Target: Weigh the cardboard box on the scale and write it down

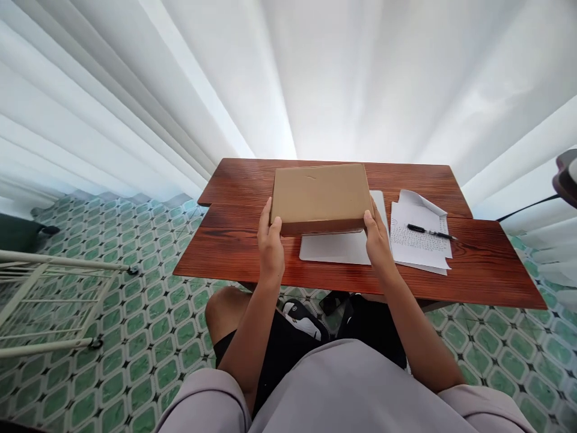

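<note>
A closed brown cardboard box (321, 193) is held level between my two hands, above the wooden table. My left hand (271, 243) grips its left end, thumb on the near edge and fingers along the side. At the right end, my right hand (377, 237) clasps the near corner in the same way. Beneath the box lies a flat pale grey-white object (336, 249), partly hidden by it; from here it looks like a closed laptop or folder. The underside of the box cannot be seen.
Handwritten paper sheets (419, 255) with a black pen (430, 232) on top lie to the right on the reddish-brown table (491, 255). White curtains (324, 78) hang behind. A wheeled metal rack (58, 300) stands at left on the green tiled floor (148, 337).
</note>
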{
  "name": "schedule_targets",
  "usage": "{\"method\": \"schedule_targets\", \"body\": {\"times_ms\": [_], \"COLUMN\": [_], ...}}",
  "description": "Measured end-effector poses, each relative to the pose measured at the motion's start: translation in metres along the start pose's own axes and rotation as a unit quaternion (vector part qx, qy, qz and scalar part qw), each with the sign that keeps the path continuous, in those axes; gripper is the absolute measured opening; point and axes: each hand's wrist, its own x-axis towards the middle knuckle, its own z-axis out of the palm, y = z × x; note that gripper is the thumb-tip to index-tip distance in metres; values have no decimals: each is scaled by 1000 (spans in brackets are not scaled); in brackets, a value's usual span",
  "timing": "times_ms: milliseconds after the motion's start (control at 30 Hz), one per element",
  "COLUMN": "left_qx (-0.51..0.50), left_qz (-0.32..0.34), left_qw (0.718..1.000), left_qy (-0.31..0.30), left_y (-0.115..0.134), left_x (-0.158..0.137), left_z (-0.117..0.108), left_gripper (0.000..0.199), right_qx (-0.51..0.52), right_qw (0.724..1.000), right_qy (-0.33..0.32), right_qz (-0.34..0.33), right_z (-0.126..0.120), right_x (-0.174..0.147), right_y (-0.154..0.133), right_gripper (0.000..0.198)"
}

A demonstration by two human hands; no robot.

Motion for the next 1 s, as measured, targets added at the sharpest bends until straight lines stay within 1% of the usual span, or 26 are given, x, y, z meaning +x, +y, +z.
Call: {"method": "schedule_targets", "body": {"times_ms": [167, 333, 467, 567, 767, 1000], "left_qx": [-32, -48, -66, -74, -71, -59], "left_qz": [-35, -64, -92, -95, -110, -126], "left_qw": [997, 993, 989, 986, 985, 984], "left_qy": [-55, -82, -100, -116, -108, -114], "left_y": [-1, 1, 1, -1, -5, -10], "left_x": [-4, -8, -11, -12, -15, -18], "left_z": [33, 52, 58, 61, 65, 63], "left_gripper": [49, 48, 47, 47, 46, 47], "right_qx": [11, 7, 41, 62, 71, 81], "right_qw": [998, 995, 993, 991, 990, 989], "right_qy": [60, 93, 114, 118, 118, 121], "right_qz": [-2, -19, -5, 5, -5, 16], "right_z": [-34, -55, -62, -65, -68, -69], "right_x": [2, 2, -1, -4, -7, -7], "right_y": [8, 18, 24, 27, 34, 42], "right_gripper": [56, 53, 51, 50, 52, 50]}}
